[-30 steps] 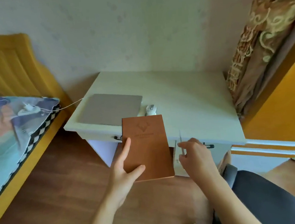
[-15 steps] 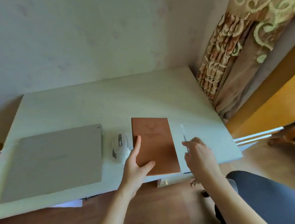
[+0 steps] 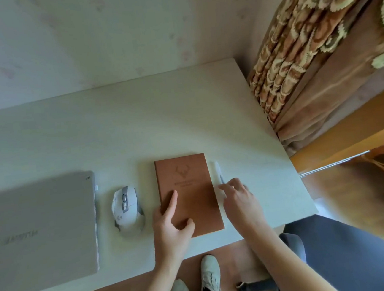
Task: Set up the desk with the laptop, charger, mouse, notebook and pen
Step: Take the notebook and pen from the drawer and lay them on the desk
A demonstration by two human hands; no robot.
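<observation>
Left hand (image 3: 172, 231) fingers flat, steadying brown leather notebook (image 3: 188, 193) on white table (image 3: 137, 132); right hand (image 3: 238, 200) fingers relaxed beside slim white pen (image 3: 219, 172), aligning it.

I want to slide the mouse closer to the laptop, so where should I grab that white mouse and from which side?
Come from above and the near edge of the desk. Probably best to cup the white mouse over its rounded rear hump, thumb and fingers on its two long sides. It lies flat, buttons and wheel pointing away from you, with free gaps to the laptop and the notebook.
</observation>
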